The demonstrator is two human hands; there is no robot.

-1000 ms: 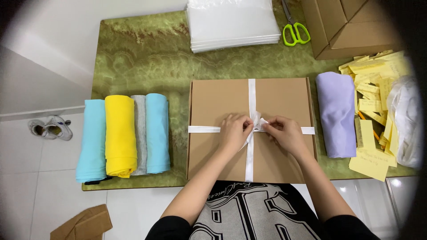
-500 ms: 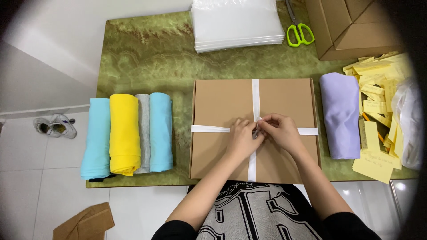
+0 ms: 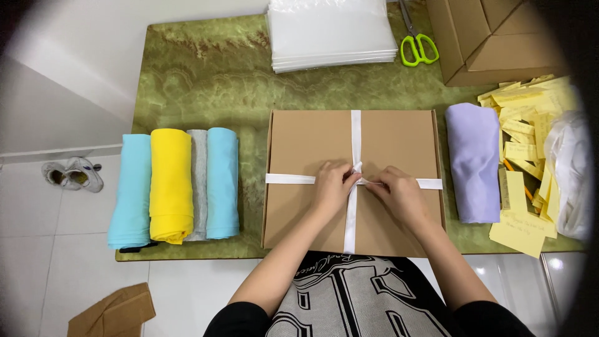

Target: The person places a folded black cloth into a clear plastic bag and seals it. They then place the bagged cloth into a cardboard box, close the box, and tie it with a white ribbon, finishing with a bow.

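Green marbled table carries your brown box at its near edge, crossed by white ribbon. Your left hand and right hand meet at the crossing, each grip pinching ribbon. Rolled cloths lie left, a lilac roll right.

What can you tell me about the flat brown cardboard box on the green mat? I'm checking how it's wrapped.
The flat brown cardboard box is a closed, plain, shallow rectangle lying flat at the near edge of the green marbled mat. A white ribbon crosses it lengthwise and widthwise, meeting near the middle. There the left hand and right hand rest on the lid, pinching the ribbon at the crossing. Rolled cloths lie to either side, apart from it.
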